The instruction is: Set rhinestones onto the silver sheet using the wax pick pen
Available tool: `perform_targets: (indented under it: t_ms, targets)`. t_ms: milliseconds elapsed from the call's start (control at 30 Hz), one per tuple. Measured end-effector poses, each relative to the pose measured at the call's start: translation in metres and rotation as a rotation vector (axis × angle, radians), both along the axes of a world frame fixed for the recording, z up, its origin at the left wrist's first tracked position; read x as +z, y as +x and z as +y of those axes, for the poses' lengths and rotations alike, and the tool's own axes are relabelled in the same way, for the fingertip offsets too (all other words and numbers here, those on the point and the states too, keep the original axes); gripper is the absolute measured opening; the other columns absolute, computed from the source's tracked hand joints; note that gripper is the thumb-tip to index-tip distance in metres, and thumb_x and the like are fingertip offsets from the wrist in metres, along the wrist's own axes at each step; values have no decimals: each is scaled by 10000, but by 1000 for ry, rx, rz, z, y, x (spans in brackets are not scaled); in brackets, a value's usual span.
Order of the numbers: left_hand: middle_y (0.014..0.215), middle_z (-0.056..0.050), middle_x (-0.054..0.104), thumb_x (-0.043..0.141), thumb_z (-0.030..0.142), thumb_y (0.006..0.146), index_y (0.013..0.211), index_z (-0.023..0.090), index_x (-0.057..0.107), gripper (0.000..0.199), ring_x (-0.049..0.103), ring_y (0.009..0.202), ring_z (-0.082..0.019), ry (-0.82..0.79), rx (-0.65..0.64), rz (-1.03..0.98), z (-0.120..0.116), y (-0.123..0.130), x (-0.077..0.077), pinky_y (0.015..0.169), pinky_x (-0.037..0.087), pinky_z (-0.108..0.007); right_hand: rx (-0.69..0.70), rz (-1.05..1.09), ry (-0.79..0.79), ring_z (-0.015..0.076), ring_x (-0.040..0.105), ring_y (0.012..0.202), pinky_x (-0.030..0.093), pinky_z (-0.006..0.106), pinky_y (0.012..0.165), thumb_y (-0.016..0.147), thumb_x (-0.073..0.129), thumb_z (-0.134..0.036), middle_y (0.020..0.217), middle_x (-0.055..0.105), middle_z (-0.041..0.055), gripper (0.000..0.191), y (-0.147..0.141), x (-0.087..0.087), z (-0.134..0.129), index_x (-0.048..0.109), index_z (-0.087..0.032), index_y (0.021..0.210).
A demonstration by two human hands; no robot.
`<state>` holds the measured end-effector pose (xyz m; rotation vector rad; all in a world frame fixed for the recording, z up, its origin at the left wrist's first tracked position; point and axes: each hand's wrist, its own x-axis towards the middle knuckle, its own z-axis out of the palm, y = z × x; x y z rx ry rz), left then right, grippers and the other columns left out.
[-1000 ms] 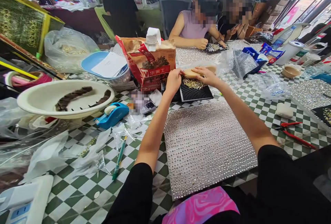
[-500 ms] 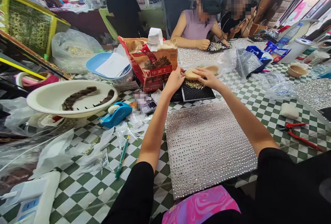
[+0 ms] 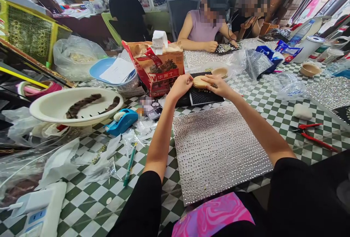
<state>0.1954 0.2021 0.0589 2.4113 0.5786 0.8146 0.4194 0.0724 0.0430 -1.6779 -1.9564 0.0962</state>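
A small beige bowl-like thing (image 3: 201,82) lies tipped over a black ribbed tray (image 3: 207,98). My right hand (image 3: 218,84) grips it from the right, fingers laid over its top. My left hand (image 3: 182,85) is at the tray's left side, fingertips pressed together beside the beige thing; what they pinch is hidden. A few gold beads show under my right fingers. Just behind, a clear plastic dish (image 3: 229,70) holds another small beige bowl (image 3: 219,72) and some gold beads. Closer to me lies a sheet of rhinestones (image 3: 218,153).
A red and brown paper bag (image 3: 164,73) stands behind my left hand. Left are a white basin (image 3: 41,107) with dark strips, a blue tape dispenser (image 3: 124,122) and a green pen (image 3: 130,166). Red-handled pliers (image 3: 308,133) lie right. Co-workers sit across the table.
Both hands and the beige thing have shifted slightly down over the tray; the gold beads beneath are now mostly covered. The camera view has moved a little.
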Motion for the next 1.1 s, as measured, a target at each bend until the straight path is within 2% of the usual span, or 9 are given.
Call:
perform_targets:
  t_ms: [133, 367, 600, 800, 933, 1000, 1033, 1100]
  targets:
    - [918, -68, 776, 638, 52, 855, 836, 198, 661, 149, 702, 812, -193, -6, -23, 14, -3, -1, 3, 777, 570, -329, -7, -17, 3, 335, 498, 1512, 359, 584, 1299, 1047, 548, -459, 1630, 540, 96, 530, -3, 1, -8, 593, -267, 1539]
    - [848, -63, 718, 612, 27, 803, 792, 193, 618, 167, 673, 781, -190, -17, -40, 76, -10, -4, 13, 730, 529, -324, -5, -49, 2, 346, 504, 1503, 364, 584, 1282, 1047, 541, -435, 1612, 559, 123, 524, -9, 5, -19, 619, -222, 1519]
    - [783, -31, 671, 617, 65, 750, 776, 205, 588, 146, 650, 780, -191, -33, -73, 169, -18, -11, 25, 716, 488, -315, 14, -68, 11, 337, 515, 1490, 376, 601, 1269, 1043, 552, -468, 1606, 575, 55, 513, -12, 5, -29, 599, -319, 1532]
    - [722, -15, 648, 632, 79, 699, 706, 219, 572, 153, 614, 749, -190, -27, -110, 225, -23, -16, 32, 691, 445, -319, 20, -98, 8, 330, 520, 1476, 355, 599, 1279, 1053, 541, -493, 1594, 584, 77, 510, -23, 6, -45, 608, -306, 1523]
    - [764, -13, 648, 631, 77, 714, 742, 219, 574, 156, 614, 770, -180, -28, -110, 155, -24, -15, 33, 726, 473, -319, 23, -31, 82, 336, 459, 1533, 318, 611, 1299, 1056, 499, -536, 1636, 535, 90, 547, -17, 11, -48, 580, -295, 1540]
    - [803, -14, 645, 627, 74, 733, 771, 224, 567, 165, 612, 776, -171, -39, -99, 91, -23, -14, 32, 744, 497, -315, -49, 75, 168, 317, 450, 1545, 336, 576, 1301, 1065, 476, -504, 1639, 530, 92, 546, -3, 18, -44, 553, -276, 1555]
    - [816, -15, 642, 626, 72, 742, 779, 226, 561, 171, 611, 774, -168, -47, -93, 59, -22, -13, 31, 749, 508, -314, -130, 154, 200, 303, 473, 1527, 371, 540, 1289, 1069, 471, -467, 1616, 554, 95, 524, 6, 21, -40, 561, -260, 1541]
    - [824, -17, 636, 623, 67, 759, 786, 231, 548, 182, 611, 768, -163, -66, -80, 0, -20, -11, 28, 751, 523, -311, -382, 363, 195, 269, 549, 1458, 468, 448, 1220, 1077, 465, -372, 1558, 606, 107, 452, 27, 26, -30, 601, -227, 1482]
